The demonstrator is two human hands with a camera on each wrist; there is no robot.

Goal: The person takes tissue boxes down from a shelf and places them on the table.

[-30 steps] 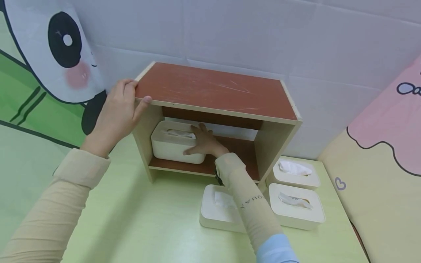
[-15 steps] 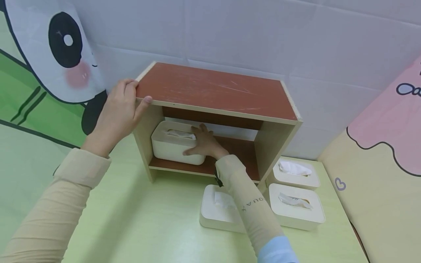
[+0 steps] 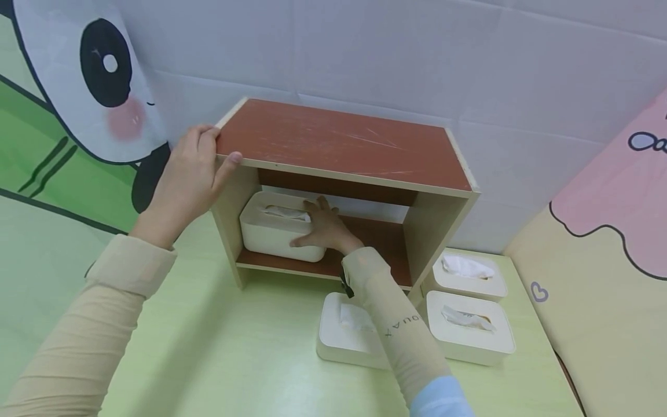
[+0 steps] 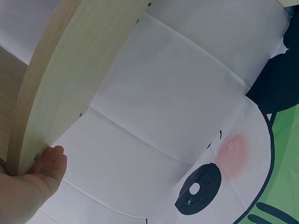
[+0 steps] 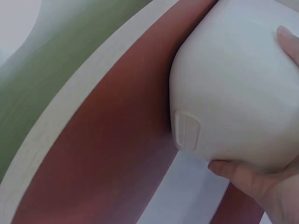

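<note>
A two-tone cabinet shelf [image 3: 333, 142], red-brown on its boards with pale sides, stands on the table. My left hand [image 3: 190, 165] grips its top left front corner, thumb over the front edge. In the left wrist view, fingers [image 4: 53, 163] curl around the pale side panel [image 4: 77, 70]. Inside, at the left end of the shelf, sits a white tissue box [image 3: 276, 234] with tissue showing in its slot. My right hand [image 3: 325, 227] holds this box's right end, thumb on its front. The right wrist view shows the box [image 5: 233, 88] on the red-brown board [image 5: 117, 121], fingers around its end.
On the pale green table [image 3: 250, 353], another tissue box [image 3: 339, 341] stands before the shelf, partly behind my right forearm. Two more, a nearer tissue box [image 3: 469, 344] and a farther tissue box [image 3: 438, 281], stand at the right. A wall [image 3: 365, 52] rises close behind.
Almost nothing differs; both hands keep their places on the shelf and the tissue box, and the right sleeve has shifted very slightly.
</note>
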